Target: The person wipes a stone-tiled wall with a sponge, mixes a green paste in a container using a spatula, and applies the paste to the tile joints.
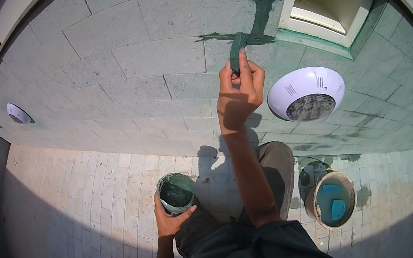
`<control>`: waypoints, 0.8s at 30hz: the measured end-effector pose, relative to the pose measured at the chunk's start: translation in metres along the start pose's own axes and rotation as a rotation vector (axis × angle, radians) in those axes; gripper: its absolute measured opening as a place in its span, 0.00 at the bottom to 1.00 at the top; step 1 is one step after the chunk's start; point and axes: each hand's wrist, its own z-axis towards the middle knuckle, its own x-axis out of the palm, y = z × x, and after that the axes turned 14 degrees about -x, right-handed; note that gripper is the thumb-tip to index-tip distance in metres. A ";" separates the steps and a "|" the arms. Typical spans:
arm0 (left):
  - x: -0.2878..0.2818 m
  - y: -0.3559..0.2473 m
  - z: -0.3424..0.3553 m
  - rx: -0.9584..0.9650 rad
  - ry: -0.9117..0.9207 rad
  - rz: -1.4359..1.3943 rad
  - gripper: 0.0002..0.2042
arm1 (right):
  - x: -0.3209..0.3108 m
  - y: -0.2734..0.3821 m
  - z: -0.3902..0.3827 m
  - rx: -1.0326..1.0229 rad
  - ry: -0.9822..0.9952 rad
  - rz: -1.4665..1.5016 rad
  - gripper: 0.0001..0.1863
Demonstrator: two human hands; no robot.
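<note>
My right hand (241, 94) is raised to the tiled wall (158, 59), its fingers closed on a small flat spatula (237, 46) smeared dark green. The blade points up and meets a joint between the tiles. Thick dark green grout (261, 14) fills several joints just above, spreading onto the tile faces. Low on the left, my left hand (169, 223) is wrapped around a small tub (160, 184) and keeps it upright. Dark green grout (176, 194) lies inside the tub and coats its inner wall.
A round white light fixture (306, 94) juts from the wall right of my hand, below a white-framed opening (318, 30). On the tiled floor (102, 188) at right stands a bucket (350, 201) of cloudy water with a blue sponge (337, 209). More fixtures (19, 114) sit farther along the walls.
</note>
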 end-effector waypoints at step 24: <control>-0.004 0.004 0.010 0.015 0.000 0.031 0.43 | -0.033 -0.017 0.021 0.045 -0.043 -0.075 0.17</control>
